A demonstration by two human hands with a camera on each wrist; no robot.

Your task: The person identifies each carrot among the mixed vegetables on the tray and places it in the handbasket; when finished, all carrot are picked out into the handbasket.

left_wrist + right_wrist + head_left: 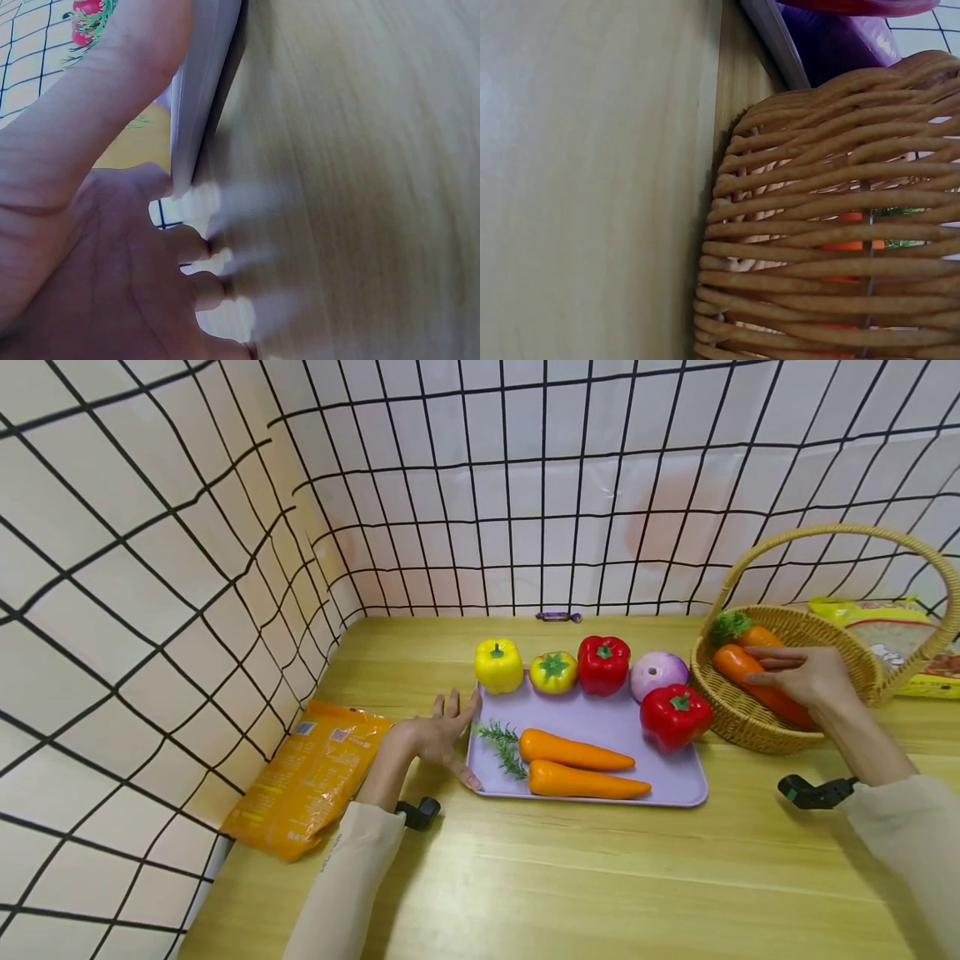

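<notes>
Head view, left hand (438, 735): fingers straight and spread, resting against the left edge of the lilac tray (600, 714).
Head view, right hand (806, 677): inside the wicker basket (750, 718) near the surface's right edge, fingers lying over a carrot (738, 664); whether they clamp it cannot be told.
Head view, surroundings: orange packet (307, 781) at left edge.
Left wrist view: thumb (112, 82) over tray rim (202, 90).
Right wrist view: basket weave (817, 247) blocks the hand.

Print shows on the orange packet (306, 780) and the yellow bag (892, 631) — none of it legible.
</notes>
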